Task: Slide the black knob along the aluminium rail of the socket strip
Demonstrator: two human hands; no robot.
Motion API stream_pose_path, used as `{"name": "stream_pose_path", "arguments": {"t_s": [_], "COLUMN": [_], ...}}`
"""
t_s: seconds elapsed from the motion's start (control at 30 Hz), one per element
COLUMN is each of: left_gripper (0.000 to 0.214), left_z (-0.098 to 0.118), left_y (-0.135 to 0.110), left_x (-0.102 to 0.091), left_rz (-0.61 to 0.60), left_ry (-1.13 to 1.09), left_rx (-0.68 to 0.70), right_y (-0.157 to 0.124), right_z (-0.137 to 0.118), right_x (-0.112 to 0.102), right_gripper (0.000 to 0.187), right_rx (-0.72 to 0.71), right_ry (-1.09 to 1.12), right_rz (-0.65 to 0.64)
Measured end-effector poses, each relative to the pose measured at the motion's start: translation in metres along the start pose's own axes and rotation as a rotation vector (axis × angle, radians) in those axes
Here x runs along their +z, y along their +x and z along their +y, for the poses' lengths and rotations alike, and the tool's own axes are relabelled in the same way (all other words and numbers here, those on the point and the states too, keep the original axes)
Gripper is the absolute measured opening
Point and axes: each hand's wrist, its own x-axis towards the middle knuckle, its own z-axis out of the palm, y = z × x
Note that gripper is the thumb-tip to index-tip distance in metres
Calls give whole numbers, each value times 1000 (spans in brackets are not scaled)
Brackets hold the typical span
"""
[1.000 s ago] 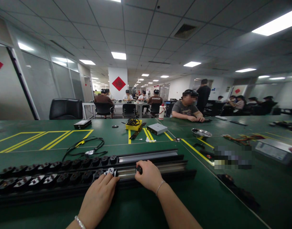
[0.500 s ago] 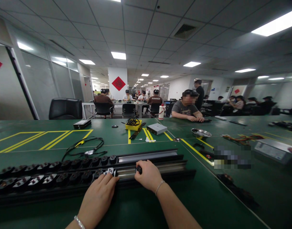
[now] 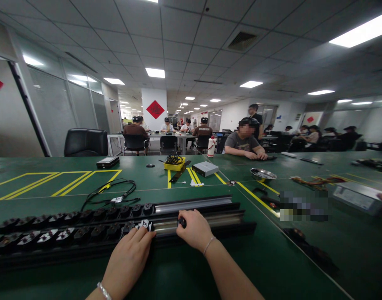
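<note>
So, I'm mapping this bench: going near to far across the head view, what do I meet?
Right hand pinching a black part, front rail, back rail, black cable, yellow tray, far table.

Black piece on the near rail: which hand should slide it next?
Right, probably: the right hand grips the black piece, while the left hand rests against the last module.

Hands point(image 3: 159, 246) on near rail point(image 3: 209, 220), cable point(image 3: 111, 193) behind, bowl point(image 3: 263, 174) right
</note>
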Motion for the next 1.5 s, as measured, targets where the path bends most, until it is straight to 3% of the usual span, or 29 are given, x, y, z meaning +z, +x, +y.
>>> {"name": "stream_pose_path", "arguments": {"t_s": [0.27,0.73,1.5], "left_gripper": [26,27,27], "left_z": [0,1,1], "left_y": [-1,1,0], "left_x": [-1,-3,-3], "left_rz": [25,-33,7], "left_ry": [-12,-1,-20], "left_rx": [-3,-9,-13], "right_y": [0,0,0], "right_z": [0,2,4], "right_x": [-1,0,-1], "right_gripper": [16,15,17], "right_rx": [20,26,35], "right_ry": [-14,18,4], "right_rz": [-27,-27,-24]}}
